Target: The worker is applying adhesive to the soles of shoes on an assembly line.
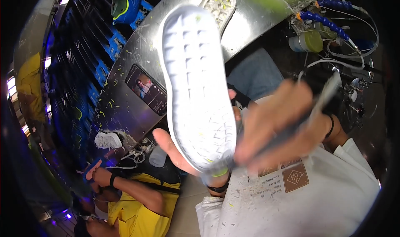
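Observation:
My left hand (170, 152) grips a white shoe sole (196, 78) from behind and below. Its thumb rests along the left edge, and fingertips show past the right edge. The sole's gridded, hollow side faces up. My right hand (279, 124) is closed around a long, dark tool with a pale end (329, 91), blurred by motion, so its kind is unclear. The tool's other end meets the sole's lower edge, beside a yellow-green bit. Small yellow-green specks lie in the sole.
A metal table (254, 16) holds another sole (220, 5), a lit phone (146, 89) and scattered trimmings. Blue shoes (127, 5) line a rack at left. A person in yellow (143, 205) works nearby at lower left. Blue jointed hoses (325, 23) and a yellowish cup (311, 41) stand right.

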